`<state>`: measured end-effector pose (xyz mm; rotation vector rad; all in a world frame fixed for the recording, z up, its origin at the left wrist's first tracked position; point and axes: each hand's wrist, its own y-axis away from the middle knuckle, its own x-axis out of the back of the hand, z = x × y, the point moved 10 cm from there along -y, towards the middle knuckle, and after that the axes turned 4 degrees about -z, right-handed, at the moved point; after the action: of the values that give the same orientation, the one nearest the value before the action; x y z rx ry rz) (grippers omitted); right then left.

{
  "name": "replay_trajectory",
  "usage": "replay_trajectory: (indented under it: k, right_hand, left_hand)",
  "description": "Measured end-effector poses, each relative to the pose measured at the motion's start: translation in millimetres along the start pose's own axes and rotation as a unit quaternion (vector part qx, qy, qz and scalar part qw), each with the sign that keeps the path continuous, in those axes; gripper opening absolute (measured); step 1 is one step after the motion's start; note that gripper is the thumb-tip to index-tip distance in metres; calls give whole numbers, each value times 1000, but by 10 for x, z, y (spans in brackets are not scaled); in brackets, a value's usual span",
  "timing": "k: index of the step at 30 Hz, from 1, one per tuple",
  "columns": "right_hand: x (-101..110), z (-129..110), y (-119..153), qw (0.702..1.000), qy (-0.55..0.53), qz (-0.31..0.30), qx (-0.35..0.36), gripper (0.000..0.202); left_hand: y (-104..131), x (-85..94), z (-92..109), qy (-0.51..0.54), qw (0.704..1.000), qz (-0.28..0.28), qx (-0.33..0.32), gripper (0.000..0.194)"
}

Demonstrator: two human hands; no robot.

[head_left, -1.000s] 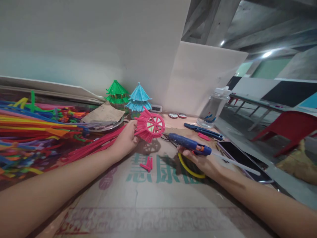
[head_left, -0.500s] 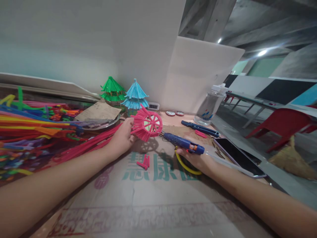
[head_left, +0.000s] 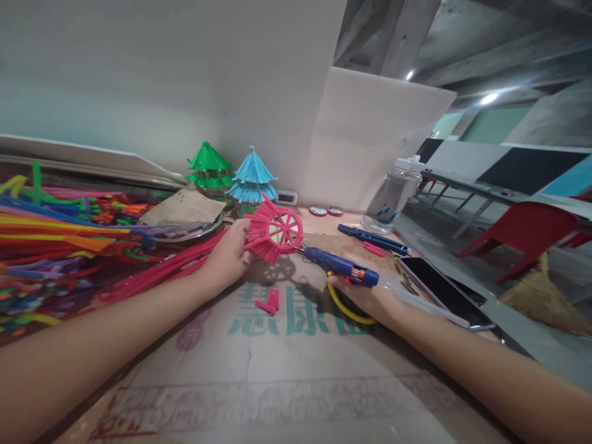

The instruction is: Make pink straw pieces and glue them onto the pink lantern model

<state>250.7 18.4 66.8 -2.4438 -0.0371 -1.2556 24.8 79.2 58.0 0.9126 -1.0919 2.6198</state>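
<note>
My left hand (head_left: 235, 251) is closed on a pink pipe-cleaner piece (head_left: 266, 231), whose spoked round end faces right. In my right hand (head_left: 358, 293) is a blue glue gun (head_left: 340, 262) with a clear glue stick out of its back. Its nozzle is at the right edge of the pink wheel; whether they touch I cannot tell. A yellow ring-shaped item (head_left: 345, 308) is below the gun. Short pink pieces (head_left: 272, 302) lie on the cardboard (head_left: 259, 376) under the wheel.
Coloured pipe cleaners (head_left: 69, 234) fill the left side. Green (head_left: 209, 166) and light blue (head_left: 253, 176) umbrella-shaped pieces stand at the back. On the right are a water bottle (head_left: 388, 197), a dark blue cutter (head_left: 372, 239), more pink bits and a phone (head_left: 444, 293).
The glue gun and my right hand have shifted very slightly left. My left hand and the pink piece look almost the same.
</note>
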Motion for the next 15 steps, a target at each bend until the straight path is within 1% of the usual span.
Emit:
replay_trajectory:
  k: [5,9,15]
  right_hand:
    - [14,-1,1,1000,-4,7,-17,26]
    - [-33,43,-5,1000,-1,-7,-27,25]
    - [-17,22,3,1000,-19,0,-13,24]
  left_hand:
    - [-2,8,52,-2,1000,-4,-16,32]
    - [-6,15,72,-1,1000,-5,-14,33]
    - [-12,37,86,3,1000,3,-4,30]
